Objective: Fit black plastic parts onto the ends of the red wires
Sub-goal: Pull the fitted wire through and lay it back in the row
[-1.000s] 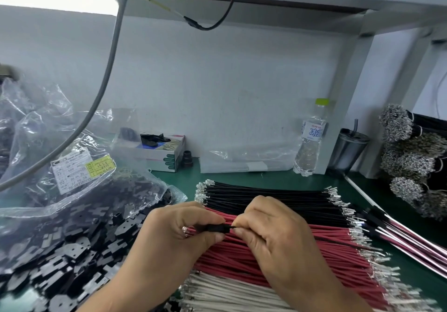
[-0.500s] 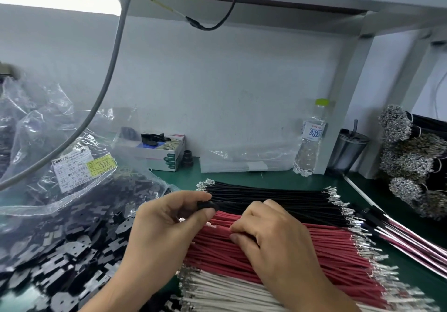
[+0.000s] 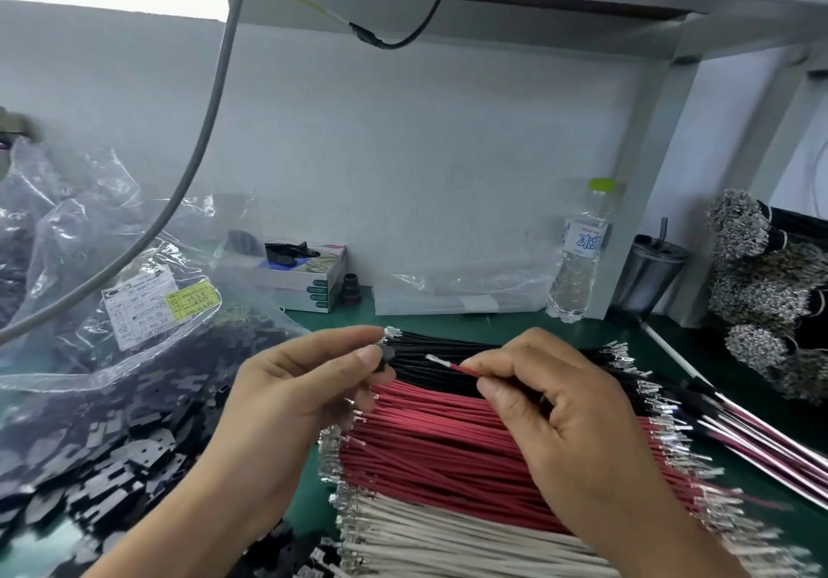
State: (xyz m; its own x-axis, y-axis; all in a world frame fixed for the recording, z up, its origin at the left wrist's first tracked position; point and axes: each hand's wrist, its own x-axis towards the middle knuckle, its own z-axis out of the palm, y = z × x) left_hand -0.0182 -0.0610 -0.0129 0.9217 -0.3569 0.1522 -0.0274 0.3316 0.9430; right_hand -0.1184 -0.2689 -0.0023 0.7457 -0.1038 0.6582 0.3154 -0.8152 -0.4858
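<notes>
Red wire (image 3: 461, 369) sits pinched in the right hand (image 3: 564, 403), its metal tip bare and aimed at the black part (image 3: 386, 357), just apart from it. Left hand (image 3: 295, 394) pinches that part; fingers hide most of it. Both hover above the red wire pile (image 3: 448, 447), whose far end blurs.

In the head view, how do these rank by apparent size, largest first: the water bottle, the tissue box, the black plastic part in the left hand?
1. Tissue box and water bottle: look alike, unsure.
2. Black plastic part, clearly smallest, though nearest the camera.
</notes>
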